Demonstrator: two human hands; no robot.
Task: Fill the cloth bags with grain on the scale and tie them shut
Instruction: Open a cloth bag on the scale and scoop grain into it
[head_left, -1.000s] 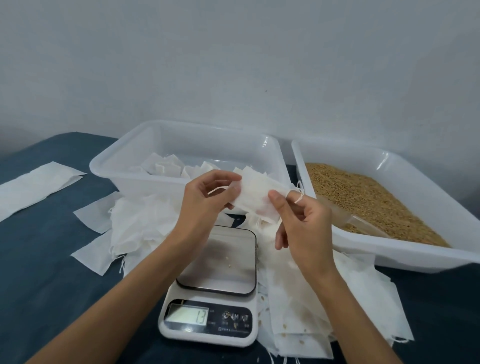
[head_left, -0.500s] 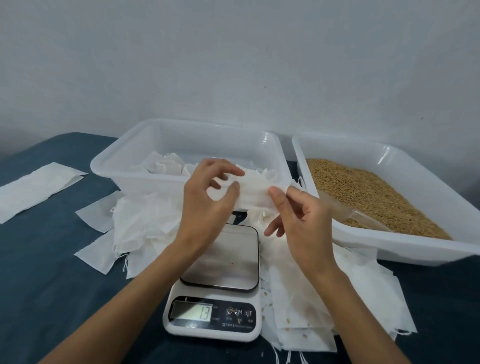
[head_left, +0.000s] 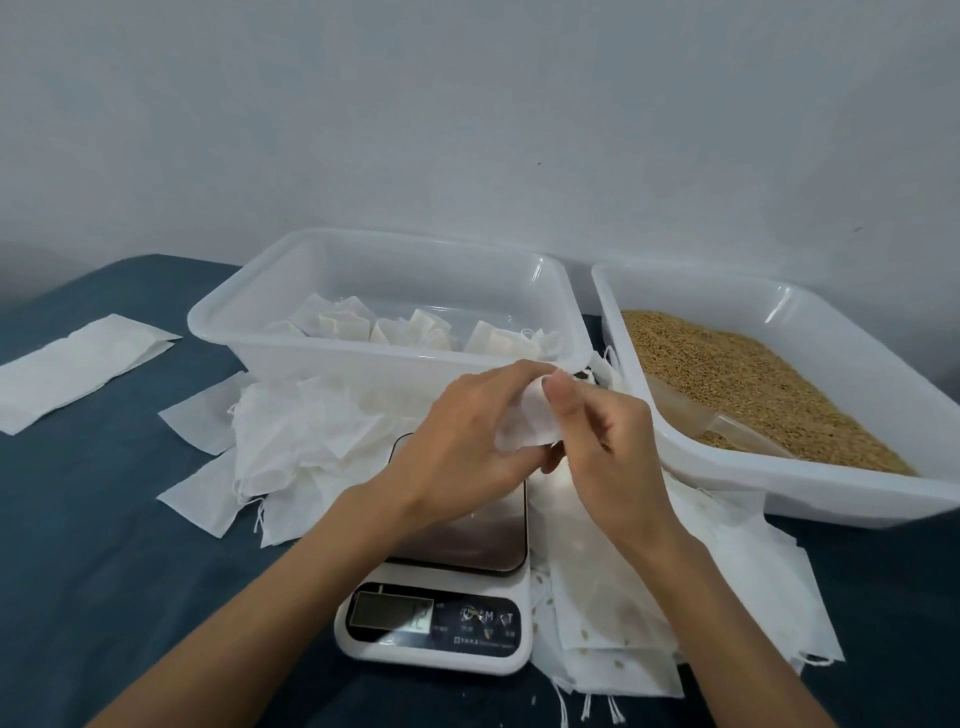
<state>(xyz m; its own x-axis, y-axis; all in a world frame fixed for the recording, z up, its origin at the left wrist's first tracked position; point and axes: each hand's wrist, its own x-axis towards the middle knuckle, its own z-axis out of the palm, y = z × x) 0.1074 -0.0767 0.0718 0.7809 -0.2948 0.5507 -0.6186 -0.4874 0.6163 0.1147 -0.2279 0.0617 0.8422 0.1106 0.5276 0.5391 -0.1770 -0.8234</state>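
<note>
Left hand (head_left: 457, 447) and right hand (head_left: 597, 441): both pinching one small white cloth bag (head_left: 527, 423), empty, above steel-topped white scale (head_left: 457, 540). Finished bags in clear plastic tub (head_left: 249, 332). Unfilled white cloth bags (head_left: 613, 587) piled alongside; brown grain (head_left: 737, 374) plentiful. Much remaining.

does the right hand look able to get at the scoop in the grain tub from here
Probably yes. The scoop lies uncovered in the open grain tub, just beside the right hand. But that hand now pinches a cloth bag and must release it first.
</note>
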